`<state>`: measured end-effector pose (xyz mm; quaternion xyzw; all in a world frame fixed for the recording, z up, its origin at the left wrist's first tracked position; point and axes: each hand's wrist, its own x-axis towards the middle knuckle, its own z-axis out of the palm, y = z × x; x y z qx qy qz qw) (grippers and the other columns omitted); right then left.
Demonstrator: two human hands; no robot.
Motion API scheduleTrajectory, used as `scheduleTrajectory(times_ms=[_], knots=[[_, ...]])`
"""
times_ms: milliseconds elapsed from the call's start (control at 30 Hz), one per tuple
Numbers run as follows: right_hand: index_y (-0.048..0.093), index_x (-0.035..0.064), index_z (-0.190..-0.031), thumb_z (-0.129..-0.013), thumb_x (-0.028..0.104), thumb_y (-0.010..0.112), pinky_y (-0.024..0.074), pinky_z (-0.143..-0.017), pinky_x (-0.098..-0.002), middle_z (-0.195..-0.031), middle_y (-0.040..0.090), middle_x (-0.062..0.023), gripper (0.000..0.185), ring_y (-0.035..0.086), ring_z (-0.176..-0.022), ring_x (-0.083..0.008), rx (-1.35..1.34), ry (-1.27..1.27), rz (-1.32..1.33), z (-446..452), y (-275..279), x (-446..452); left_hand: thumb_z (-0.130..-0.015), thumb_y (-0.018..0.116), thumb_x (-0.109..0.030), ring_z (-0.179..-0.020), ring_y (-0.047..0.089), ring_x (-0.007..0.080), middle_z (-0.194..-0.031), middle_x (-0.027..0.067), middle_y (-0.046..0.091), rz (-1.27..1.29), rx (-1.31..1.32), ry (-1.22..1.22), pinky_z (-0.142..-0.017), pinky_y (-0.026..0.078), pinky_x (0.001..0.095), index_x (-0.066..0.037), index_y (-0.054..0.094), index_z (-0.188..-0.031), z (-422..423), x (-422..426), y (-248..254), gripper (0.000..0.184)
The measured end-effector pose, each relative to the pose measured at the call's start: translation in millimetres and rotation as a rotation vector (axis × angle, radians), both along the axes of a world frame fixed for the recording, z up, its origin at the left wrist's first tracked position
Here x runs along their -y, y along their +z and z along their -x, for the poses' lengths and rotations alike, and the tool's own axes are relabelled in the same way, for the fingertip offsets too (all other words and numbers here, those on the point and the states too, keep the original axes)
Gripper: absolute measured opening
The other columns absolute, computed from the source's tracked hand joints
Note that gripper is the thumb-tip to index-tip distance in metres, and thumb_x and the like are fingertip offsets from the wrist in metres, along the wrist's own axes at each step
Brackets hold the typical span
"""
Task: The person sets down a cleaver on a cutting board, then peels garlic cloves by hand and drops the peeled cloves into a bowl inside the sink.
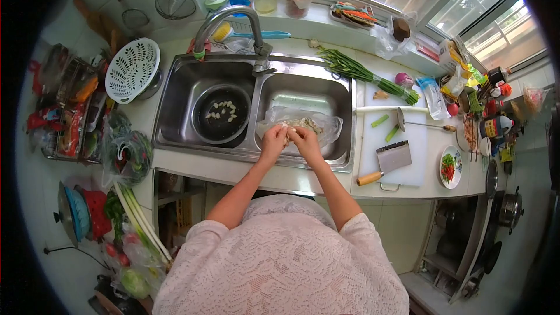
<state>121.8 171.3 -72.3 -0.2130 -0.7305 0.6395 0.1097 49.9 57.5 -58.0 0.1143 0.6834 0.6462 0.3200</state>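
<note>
Fig.: person's left hand (272, 146) and right hand (306, 143), meeting, both pinching a small pale piece (290, 134) | bag (332, 129): one o'clock of them, right basin (306, 88) | bowl (219, 135) of cloves (220, 112): ten o'clock, left basin (182, 88) | cleaver (395, 156): three o'clock, board (372, 146)

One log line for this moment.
left hand, right hand: close together over right basin; plastic bag: below; pale pieces: in bowl, left basin

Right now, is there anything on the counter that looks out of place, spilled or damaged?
Only the cleaver: it lies aslant on the board, its handle jutting past the left edge, where it could perhaps be bumped. I see no clear spill or damage.
</note>
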Motion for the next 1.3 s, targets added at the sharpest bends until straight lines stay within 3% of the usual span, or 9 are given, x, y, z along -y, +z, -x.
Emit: scheduleTrajectory(times_ms=[133,333,467,533,567,633,833,1133,1300], knots=[[0.067,0.0034,-0.09,-0.088,0.022,0.061,0.0447,-0.065,-0.0239,-0.078,0.063,0.0005,0.02,0.056,-0.071,-0.0078,0.093,-0.157,0.512,-4.7,17.9,6.3,-0.093,0.052,-0.022,-0.054,0.054,0.0061,-0.068,0.0006,0.059,0.109,-0.266,-0.024,-0.048,0.042,0.0222,0.001,0.063,-0.088,-1.2,-4.5,6.6,0.025],[0.066,0.004,-0.083,-0.084,0.022,0.065,0.0431,-0.058,-0.0221,-0.073,0.06,0.0015,0.018,0.055,-0.064,-0.0069,0.016,-0.344,0.381,-7.0,3.7,-2.3,-0.09,0.055,-0.016,-0.056,0.056,0.0106,-0.084,0.0077,0.063,0.227,-0.255,0.083,-0.05,0.045,0.0243,-0.002,0.057,-0.12,5.0,-8.5,-20.1,0.033],[0.063,0.001,-0.078,-0.081,0.015,0.067,0.039,-0.053,-0.0209,-0.066,0.061,-0.0005,0.015,0.051,-0.059,-0.0052,0.036,-0.359,0.239,-13.6,13.6,-7.2,-0.086,0.055,-0.008,-0.067,0.061,0.0171,-0.098,0.0116,0.062,0.232,-0.159,0.322,-0.054,0.048,0.0273,0.002,0.059,-0.113,10.1,-11.4,-32.2,0.029],[0.062,-0.0004,-0.078,-0.08,0.013,0.067,0.0395,-0.052,-0.0215,-0.063,0.06,-0.0017,0.015,0.051,-0.056,-0.0059,0.016,-0.255,0.069,-15.4,21.7,-7.8,-0.085,0.061,-0.011,-0.071,0.059,0.0143,-0.107,0.01,0.059,0.232,-0.577,0.018,-0.052,0.046,0.0233,0.001,0.06,-0.113,14.3,-5.6,-26.2,0.031],[0.062,-0.0004,-0.078,-0.08,0.013,0.067,0.0395,-0.052,-0.0215,-0.063,0.06,-0.0017,0.015,0.051,-0.056,-0.0059,0.016,-0.255,0.07,-15.7,25.3,-5.9,-0.085,0.061,-0.011,-0.071,0.059,0.0143,-0.107,0.01,0.059,0.233,-0.577,0.019,-0.052,0.046,0.0233,0.001,0.06,-0.113,12.6,-4.5,-23.8,0.031],[0.062,-0.0012,-0.079,-0.081,0.012,0.066,0.0422,-0.052,-0.0224,-0.063,0.06,-0.0031,0.014,0.054,-0.057,-0.0073,-0.019,-0.25,-0.004,-16.0,32.6,-2.1,-0.087,0.064,-0.017,-0.051,0.046,0.0056,-0.078,0.0006,0.058,0.001,-0.091,-0.173,-0.044,0.035,0.0195,-0.001,0.06,-0.114,3.8,-4.4,10.4,0.031],[0.062,-0.0037,-0.084,-0.088,0.009,0.059,0.0516,-0.062,-0.0235,-0.072,0.063,-0.0055,0.014,0.062,-0.067,-0.0113,-0.037,-0.063,0.154,-18.8,45.4,-3.6,-0.088,0.063,-0.016,-0.052,0.042,0.0019,-0.066,-0.0049,0.053,-0.102,0.108,-0.118,-0.043,0.031,0.0176,-0.003,0.064,-0.109,1.9,6.3,19.0,0.025],[0.063,-0.0048,-0.088,-0.088,0.006,0.054,0.0521,-0.062,-0.024,-0.075,0.064,-0.0073,0.014,0.063,-0.069,-0.0127,-0.078,-0.006,0.202,-19.4,61.4,-3.6,-0.089,0.061,-0.016,-0.052,0.038,0.0009,-0.062,-0.0065,0.048,-0.063,-0.144,-0.19,-0.044,0.029,0.0178,0.0,0.064,-0.11,6.3,16.0,31.7,0.026],[0.062,-0.0041,-0.084,-0.086,0.006,0.055,0.0501,-0.06,-0.0228,-0.071,0.062,-0.005,0.013,0.06,-0.062,-0.0102,-0.091,-0.042,0.156,-16.0,58.9,-0.9,-0.09,0.06,-0.016,-0.052,0.037,0.0007,-0.061,-0.0068,0.047,-0.09,-0.091,-0.197,-0.044,0.028,0.0179,0.0,0.064,-0.11,6.4,15.3,37.6,0.026]])
